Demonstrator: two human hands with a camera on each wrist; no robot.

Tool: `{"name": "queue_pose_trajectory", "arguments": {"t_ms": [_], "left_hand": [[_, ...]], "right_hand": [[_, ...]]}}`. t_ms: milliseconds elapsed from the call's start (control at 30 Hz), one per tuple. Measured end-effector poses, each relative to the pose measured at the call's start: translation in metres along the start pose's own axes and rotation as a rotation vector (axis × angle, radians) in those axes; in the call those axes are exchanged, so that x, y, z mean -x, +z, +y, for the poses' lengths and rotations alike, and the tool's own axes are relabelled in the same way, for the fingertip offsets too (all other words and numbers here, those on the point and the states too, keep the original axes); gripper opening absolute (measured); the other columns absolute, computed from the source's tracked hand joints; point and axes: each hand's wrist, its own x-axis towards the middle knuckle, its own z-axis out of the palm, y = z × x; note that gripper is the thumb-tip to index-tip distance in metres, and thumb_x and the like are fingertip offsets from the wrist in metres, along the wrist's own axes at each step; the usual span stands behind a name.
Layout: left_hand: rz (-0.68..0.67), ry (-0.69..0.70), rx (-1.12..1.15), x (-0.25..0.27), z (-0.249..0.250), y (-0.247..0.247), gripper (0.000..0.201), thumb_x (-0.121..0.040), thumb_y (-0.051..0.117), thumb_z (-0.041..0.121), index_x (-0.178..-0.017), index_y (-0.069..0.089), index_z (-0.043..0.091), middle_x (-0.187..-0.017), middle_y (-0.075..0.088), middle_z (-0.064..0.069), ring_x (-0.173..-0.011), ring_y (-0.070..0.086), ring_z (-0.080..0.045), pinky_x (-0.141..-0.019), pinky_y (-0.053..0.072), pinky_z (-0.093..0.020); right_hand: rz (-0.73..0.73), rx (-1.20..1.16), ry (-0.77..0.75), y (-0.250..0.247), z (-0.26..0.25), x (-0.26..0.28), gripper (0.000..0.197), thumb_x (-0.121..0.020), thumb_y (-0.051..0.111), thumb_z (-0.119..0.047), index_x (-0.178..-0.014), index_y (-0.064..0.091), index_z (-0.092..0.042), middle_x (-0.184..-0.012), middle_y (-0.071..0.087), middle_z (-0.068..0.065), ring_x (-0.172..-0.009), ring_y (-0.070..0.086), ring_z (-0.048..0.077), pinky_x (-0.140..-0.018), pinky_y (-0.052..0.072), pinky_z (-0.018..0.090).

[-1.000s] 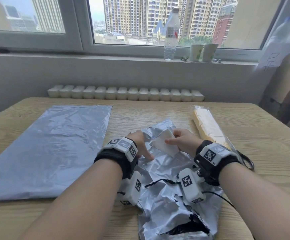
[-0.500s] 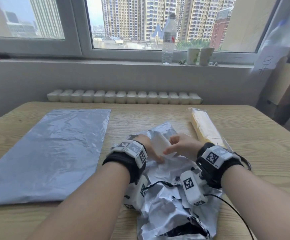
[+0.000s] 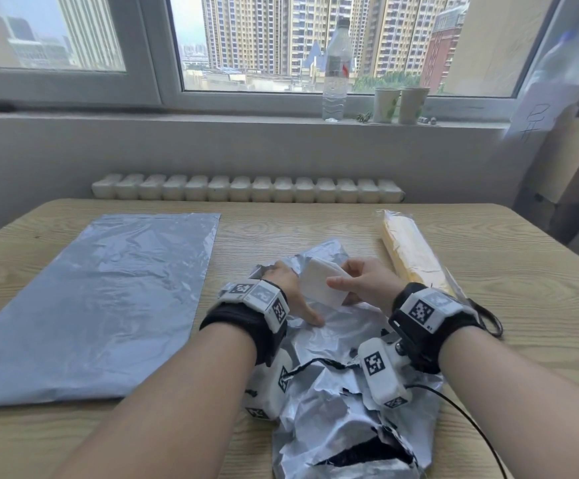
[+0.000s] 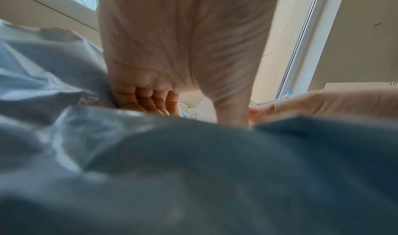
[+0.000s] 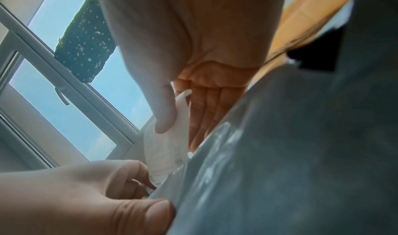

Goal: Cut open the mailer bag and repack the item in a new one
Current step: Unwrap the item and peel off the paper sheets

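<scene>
head view: over the torn old bag (image 3: 336,344), the right hand (image 3: 367,281) pinches a white pad (image 3: 321,283) between thumb and fingers, lifted partly clear of the bag's open end. the left hand (image 3: 293,292), thumb and fingers curled into the film, holds the bag down just beside the pad. risk, as judged: slick film could cling and ride up with the pad, or the light pinch could let it slip back inside. the new bag (image 3: 98,299) lies flat well to the left on the table (image 3: 488,271).
</scene>
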Motion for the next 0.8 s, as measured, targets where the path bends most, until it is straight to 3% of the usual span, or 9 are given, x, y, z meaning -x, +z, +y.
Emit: {"name": "queue_pose_trajectory", "arguments": {"t_ms": [100,467,800], "left_hand": [[-0.003,-0.003,-0.009,-0.0012,-0.0006,0.0006,0.125,-0.053,0.084,0.060,-0.144,0.019,0.003,-0.135,0.048,-0.006,-0.124,0.047,-0.024,-0.094,0.042,-0.034],[-0.031,-0.029,-0.026,-0.0002,0.0000,-0.0009,0.120,-0.054,0.083,0.059,-0.143,0.021,0.006,-0.137,0.046,-0.008,-0.125,0.047,-0.026,-0.096,0.044,-0.038],[-0.030,-0.026,-0.026,0.0012,-0.0002,-0.0013,0.119,-0.055,0.084,0.059,-0.142,0.023,0.006,-0.138,0.046,-0.008,-0.125,0.047,-0.026,-0.096,0.043,-0.038]], "right_hand": [[0.009,-0.016,0.012,0.0000,0.0008,-0.0014,0.011,-0.085,0.070,-0.012,-0.081,0.060,-0.009,-0.080,0.065,0.009,-0.073,0.067,0.023,-0.073,0.058,0.037],[0.021,-0.063,0.041,0.0014,-0.0012,-0.0005,0.011,-0.089,0.065,-0.012,-0.095,0.059,-0.005,-0.084,0.064,0.012,-0.069,0.066,0.020,-0.055,0.058,0.025],[0.032,-0.089,0.063,0.0011,0.0008,-0.0037,0.013,-0.092,0.062,-0.014,-0.101,0.057,-0.005,-0.085,0.064,0.012,-0.071,0.066,0.022,-0.059,0.060,0.029]]}}
